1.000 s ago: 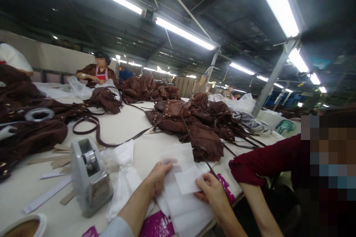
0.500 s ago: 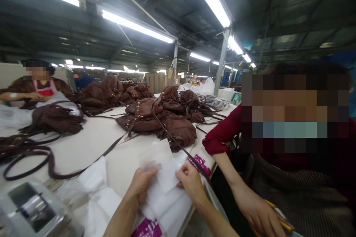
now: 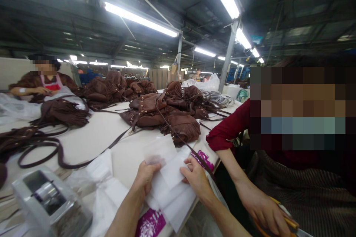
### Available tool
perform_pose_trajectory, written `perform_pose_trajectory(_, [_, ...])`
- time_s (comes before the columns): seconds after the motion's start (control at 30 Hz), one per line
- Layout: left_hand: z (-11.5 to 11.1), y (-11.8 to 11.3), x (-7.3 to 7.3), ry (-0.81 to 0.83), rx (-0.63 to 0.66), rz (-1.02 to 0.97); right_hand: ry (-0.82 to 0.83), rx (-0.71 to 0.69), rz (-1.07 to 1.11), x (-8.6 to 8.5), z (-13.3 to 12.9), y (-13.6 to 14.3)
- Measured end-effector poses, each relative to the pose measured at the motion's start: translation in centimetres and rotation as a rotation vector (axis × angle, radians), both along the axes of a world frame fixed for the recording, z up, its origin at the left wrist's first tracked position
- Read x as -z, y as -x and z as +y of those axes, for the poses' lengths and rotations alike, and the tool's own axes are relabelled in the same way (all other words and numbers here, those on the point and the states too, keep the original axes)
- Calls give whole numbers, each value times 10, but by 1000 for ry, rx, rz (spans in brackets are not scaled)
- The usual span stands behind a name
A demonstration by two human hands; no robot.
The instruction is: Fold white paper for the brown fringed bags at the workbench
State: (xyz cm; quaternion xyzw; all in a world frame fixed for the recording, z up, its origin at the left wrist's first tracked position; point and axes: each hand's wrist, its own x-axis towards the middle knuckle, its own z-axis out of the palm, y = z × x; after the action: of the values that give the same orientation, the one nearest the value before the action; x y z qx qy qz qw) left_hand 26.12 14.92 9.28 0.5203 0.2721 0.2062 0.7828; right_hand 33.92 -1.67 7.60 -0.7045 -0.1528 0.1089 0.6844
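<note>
My left hand (image 3: 146, 179) and my right hand (image 3: 196, 177) both grip thin white foam sheets (image 3: 169, 172) at the near edge of a long white table (image 3: 94, 137). The left fingers pinch one sheet's upper edge, the right thumb and fingers hold a smaller folded piece between the hands. More white sheets lie under them on a purple-printed bag (image 3: 150, 224). A brown strap (image 3: 183, 140) runs from a pile of brown fringed suede bags (image 3: 167, 113) down past my right hand.
A grey tape dispenser (image 3: 50, 202) stands at the lower left. More brown bags (image 3: 111, 87) and looped straps (image 3: 41, 148) cover the left and far table. A person in a dark red sleeve (image 3: 230, 127) sits close on my right, holding scissors (image 3: 283, 222). Another person (image 3: 44, 81) works far left.
The view has swung right, bringing the person beside me fully into sight. My hands stay on the white sheets, shifting them slightly.
</note>
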Motion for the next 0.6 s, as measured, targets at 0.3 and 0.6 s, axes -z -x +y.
perform_pose_trajectory(0.3, [0, 4, 2, -66, 99, -47, -133, -166, 136, -6, -20, -7])
perform_pose_trajectory(0.6, [-1, 5, 4, -113, 201, -51, -71, -183, 65, -14, -33, -11])
